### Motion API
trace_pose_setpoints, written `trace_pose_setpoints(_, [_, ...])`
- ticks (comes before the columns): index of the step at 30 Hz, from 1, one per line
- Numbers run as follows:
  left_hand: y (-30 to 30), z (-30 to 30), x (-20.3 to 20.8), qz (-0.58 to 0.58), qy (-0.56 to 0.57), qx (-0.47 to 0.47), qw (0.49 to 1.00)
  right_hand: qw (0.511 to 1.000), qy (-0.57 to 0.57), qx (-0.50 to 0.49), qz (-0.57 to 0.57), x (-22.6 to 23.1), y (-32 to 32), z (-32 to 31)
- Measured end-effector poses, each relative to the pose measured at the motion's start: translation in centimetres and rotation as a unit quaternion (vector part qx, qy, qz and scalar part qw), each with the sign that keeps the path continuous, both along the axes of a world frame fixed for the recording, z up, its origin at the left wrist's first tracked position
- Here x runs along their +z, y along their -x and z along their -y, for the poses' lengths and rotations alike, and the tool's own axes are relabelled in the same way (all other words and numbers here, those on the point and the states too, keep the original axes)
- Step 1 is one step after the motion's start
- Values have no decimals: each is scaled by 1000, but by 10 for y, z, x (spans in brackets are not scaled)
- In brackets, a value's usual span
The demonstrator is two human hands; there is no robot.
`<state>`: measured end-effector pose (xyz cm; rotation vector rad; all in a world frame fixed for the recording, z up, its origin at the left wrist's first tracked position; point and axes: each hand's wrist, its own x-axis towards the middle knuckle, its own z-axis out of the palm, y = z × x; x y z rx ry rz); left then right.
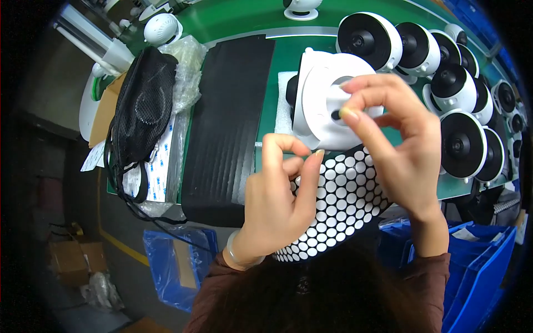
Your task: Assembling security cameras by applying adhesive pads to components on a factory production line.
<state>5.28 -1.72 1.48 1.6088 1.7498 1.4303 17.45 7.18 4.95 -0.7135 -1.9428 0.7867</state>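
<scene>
A white, rounded camera-like device (316, 77) lies on a white foam pad (285, 116), its flat white side up and a dark part at its left edge. Over that side, my right hand (402, 133) bends its thumb and fingers together beside a small black round spot. Whatever its fingertips hold, if anything, is hidden. My left hand (283, 194) pinches thumb and forefinger nearly together just below the device; what lies between them is too small to make out. Under both hands spreads a black sheet covered with white round dots (341, 200), partly hidden by my left hand.
Several white devices with black round faces (363, 41) crowd the right side of the green table. To the left lie a black ribbed mat (227, 111), a black mesh bag (147, 100) and bubble wrap (189, 72). Blue bins (472, 266) stand below the table edge.
</scene>
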Motion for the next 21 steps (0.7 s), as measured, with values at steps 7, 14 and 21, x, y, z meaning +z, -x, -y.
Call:
trace_pose_setpoints(7, [1, -12, -2, 88, 33, -35, 995, 997, 46, 21, 62, -2, 5, -4])
trace_pose_setpoints(14, [1, -13, -3, 93, 24, -36, 995, 997, -1, 3, 73, -3, 7, -2])
trace_pose_setpoints(21, [1, -12, 0, 77, 42, -32, 996, 997, -29, -7, 69, -5, 10, 0])
